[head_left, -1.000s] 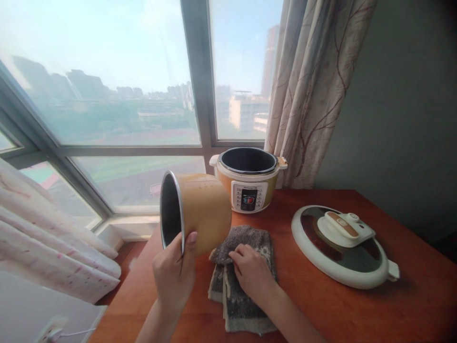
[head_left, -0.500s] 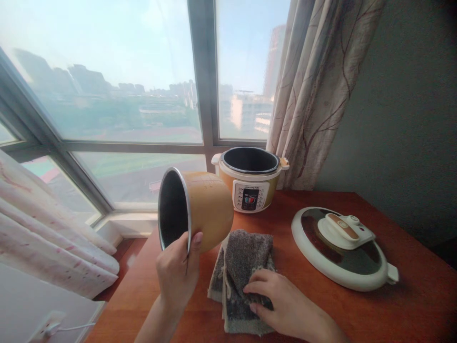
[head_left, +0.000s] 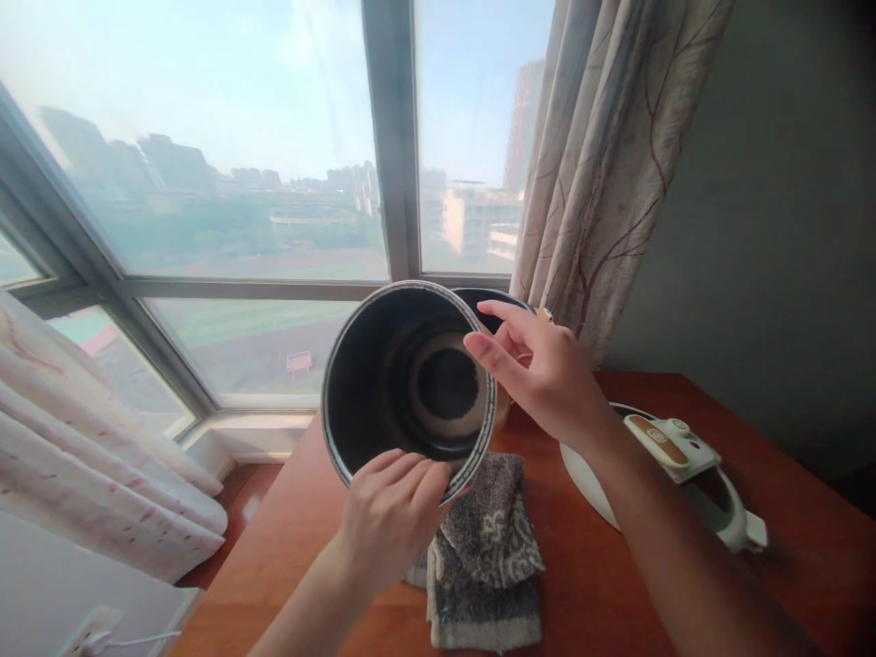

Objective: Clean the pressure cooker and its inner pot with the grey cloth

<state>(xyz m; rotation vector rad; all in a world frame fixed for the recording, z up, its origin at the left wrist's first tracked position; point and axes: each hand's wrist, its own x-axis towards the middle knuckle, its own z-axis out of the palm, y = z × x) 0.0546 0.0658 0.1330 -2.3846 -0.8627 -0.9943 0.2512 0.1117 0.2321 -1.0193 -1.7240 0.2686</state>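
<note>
1. Fingers of the left hand [head_left: 390,516] curl over the near rim of the inner pot [head_left: 409,388], gripping it above the counter [head_left: 589,584] with its dark mouth facing the camera.
2. Right hand [head_left: 544,370] touches the pot's right rim, fingers loosely spread, clasping nothing.
3. Grey towel [head_left: 483,557] lies folded below; the cooker lid [head_left: 691,456] rests at the right.

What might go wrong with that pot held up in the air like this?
The inner pot is held above the table by the left hand at its lower rim, with the right hand at its right edge; a slip might drop it onto the folded cloth or the wood. The right forearm passes over the lid, so lowering it could knock the lid. The cooker base sits close behind and might get bumped.
</note>
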